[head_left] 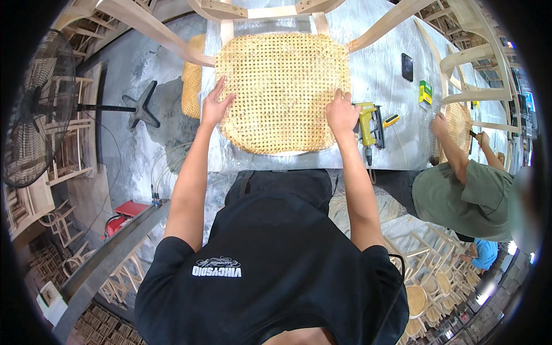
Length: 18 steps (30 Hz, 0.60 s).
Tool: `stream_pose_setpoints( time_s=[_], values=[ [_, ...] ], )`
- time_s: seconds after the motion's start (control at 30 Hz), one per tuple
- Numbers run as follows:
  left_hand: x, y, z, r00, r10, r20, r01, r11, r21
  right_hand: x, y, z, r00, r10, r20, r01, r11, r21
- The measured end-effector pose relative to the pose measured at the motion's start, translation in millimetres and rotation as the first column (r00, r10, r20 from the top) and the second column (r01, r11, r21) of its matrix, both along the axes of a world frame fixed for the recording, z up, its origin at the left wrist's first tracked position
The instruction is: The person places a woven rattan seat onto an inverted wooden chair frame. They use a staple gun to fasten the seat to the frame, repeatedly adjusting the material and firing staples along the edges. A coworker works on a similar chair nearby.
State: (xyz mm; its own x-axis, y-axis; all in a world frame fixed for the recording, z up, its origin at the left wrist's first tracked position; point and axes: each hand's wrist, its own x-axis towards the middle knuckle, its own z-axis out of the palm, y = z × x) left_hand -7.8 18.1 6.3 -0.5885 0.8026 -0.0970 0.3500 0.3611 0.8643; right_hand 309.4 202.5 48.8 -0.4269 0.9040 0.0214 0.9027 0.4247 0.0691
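A woven cane chair seat [282, 95] lies flat in front of me, joined to a pale wooden chair frame [388, 26] whose parts stretch away beyond it. My left hand [215, 106] rests at the seat's left edge, fingers and thumb spread apart along the cane. At the opposite edge, the bent fingers of my right hand [343, 115] close on the cane rim; the fingertips are partly hidden. Just right of that hand lies a yellow-green staple gun [368, 126] with a hose fitting at its lower end.
A yellow-handled tool [391, 120], a green-and-yellow box [425, 93] and a phone [407, 67] lie on the plastic-covered table [382, 75]. Rightward, a person in a green shirt [460, 198] works on another cane seat. A black fan [40, 109] stands left; wooden chair frames surround us.
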Motion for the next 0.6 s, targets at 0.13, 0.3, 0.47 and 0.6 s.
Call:
stream_pose_setpoints(
  time_s=[0.13,0.3,0.47,0.6],
  values=[
    [-3,1,-2,1.0,-0.006,-0.015,0.007,0.998,0.058,10,30,3,0.991,0.133,0.011,-0.133,0.987,0.086],
    [-4,3,-6,1.0,-0.005,-0.013,0.006,0.998,0.059,30,54,0,0.967,0.199,-0.161,-0.189,0.979,0.075],
    [1,2,-6,1.0,0.003,-0.008,-0.002,0.999,0.038,46,71,-6,0.834,0.211,-0.511,-0.245,0.97,0.001],
    [0,3,-2,1.0,-0.001,-0.018,0.002,0.999,0.053,52,85,-18,0.733,0.217,-0.644,-0.373,0.921,-0.115]
  ],
)
